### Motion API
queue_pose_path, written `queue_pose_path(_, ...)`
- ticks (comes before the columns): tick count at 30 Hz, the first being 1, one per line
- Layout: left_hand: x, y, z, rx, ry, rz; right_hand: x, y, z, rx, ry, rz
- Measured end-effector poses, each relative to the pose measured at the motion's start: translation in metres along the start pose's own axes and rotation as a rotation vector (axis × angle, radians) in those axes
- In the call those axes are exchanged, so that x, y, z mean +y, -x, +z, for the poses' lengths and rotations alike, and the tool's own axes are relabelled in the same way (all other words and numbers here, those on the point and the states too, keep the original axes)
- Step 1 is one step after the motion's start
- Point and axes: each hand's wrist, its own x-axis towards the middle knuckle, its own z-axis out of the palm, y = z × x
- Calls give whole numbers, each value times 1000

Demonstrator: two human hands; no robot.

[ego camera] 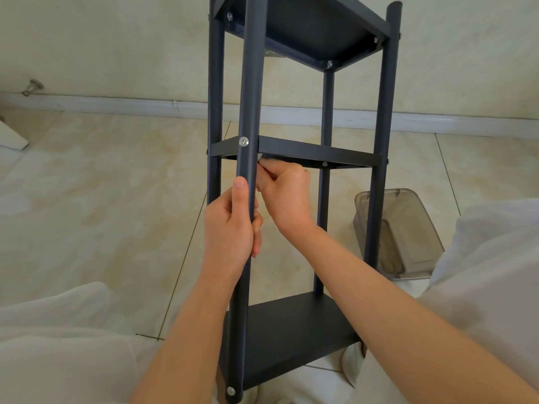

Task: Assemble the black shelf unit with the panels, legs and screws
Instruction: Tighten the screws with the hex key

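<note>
Shelf unit (291, 330) is nearly together. Its near end sits between the person's knees, and the rest runs away over the tiled floor (87, 199) toward the wall.

- Left grip (230, 225) is wrapped round the front leg (249, 83), below the screw (243, 141) at the middle panel (315, 153).
- Right grip (287, 193) is narrow, fingers curled under that panel by the same leg. It pinches a small piece (260, 157); can't tell if it's a tool or a fastener.

Risks as I read them:
- One hand on one leg steadies the whole frame. If it slips, the unit probably rolls or racks and loads the joint being worked.
- A racked frame puts the holes out of line, so a screw could cross-thread or strip the panel edge.
- The right fingers are tucked into the corner between panel and leg. A shift of the frame could nip them.
- The pinch looks shallow. If the piece drops it lands on the floor, maybe under the unit rather than in the clear tub (408, 237) beside it.
- The far joints are barely visible from here, so any looseness there would go unnoticed.
</note>
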Motion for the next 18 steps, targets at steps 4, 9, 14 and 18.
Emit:
queue_pose_path(4,1,0,1,2,7,-6,-4,0,-8,-57,21,37)
queue_pose_path(9,1,1,1,4,7,-6,-8,3,-20,-119,51,100)
queue_pose_path(14,0,1,2,11,8,-16,-10,7,-33,-111,84,159)
queue_pose_path(18,-1,1,1,14,4,-4,-16,9,-37,-160,133,152)
